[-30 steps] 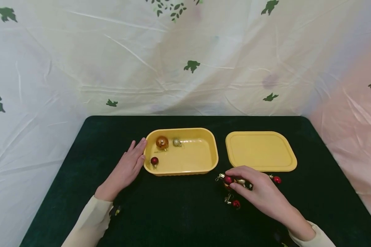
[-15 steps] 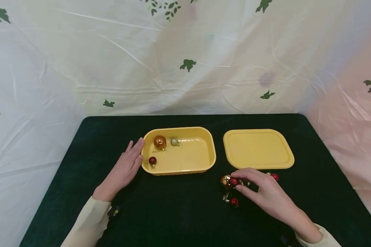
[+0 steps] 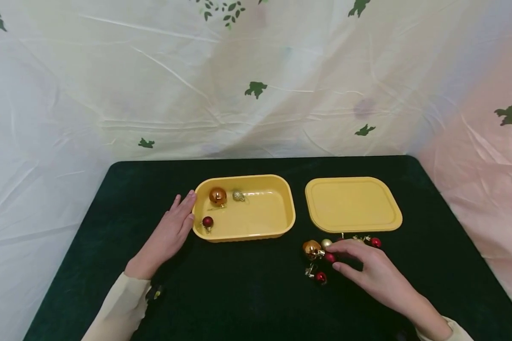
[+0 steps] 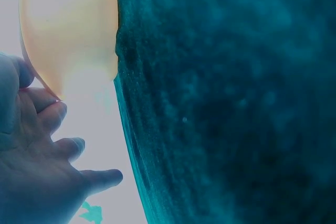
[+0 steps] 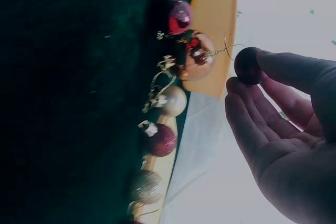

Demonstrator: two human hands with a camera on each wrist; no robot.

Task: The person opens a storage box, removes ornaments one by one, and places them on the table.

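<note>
In the head view my left hand (image 3: 164,239) lies with straight fingers along the left end of a yellow plastic box (image 3: 256,218). The left wrist view has its fingertips right at the box (image 4: 73,19). Inside sit an orange-gold bauble (image 3: 218,195), a small silver glitter one and a dark red one (image 3: 207,221). My right hand (image 3: 375,272) pinches a small dark red Christmas bauble (image 5: 247,65) between thumb and fingers, its thread loop hanging toward the pile. Around it lie a large gold bauble (image 3: 312,249), a pale gold one (image 3: 326,243) and red ones (image 3: 321,277).
The yellow lid (image 3: 353,204) lies flat to the right of the box, with another red bauble (image 3: 375,242) near its front edge. A dark green cloth (image 3: 239,293) covers the table. White patterned fabric (image 3: 205,94) hangs behind and at both sides.
My right hand has drawn the red bauble rightward and slightly nearer, uncovering the gold and pale gold baubles. My left hand stays at the box. The head view has shifted slightly.
</note>
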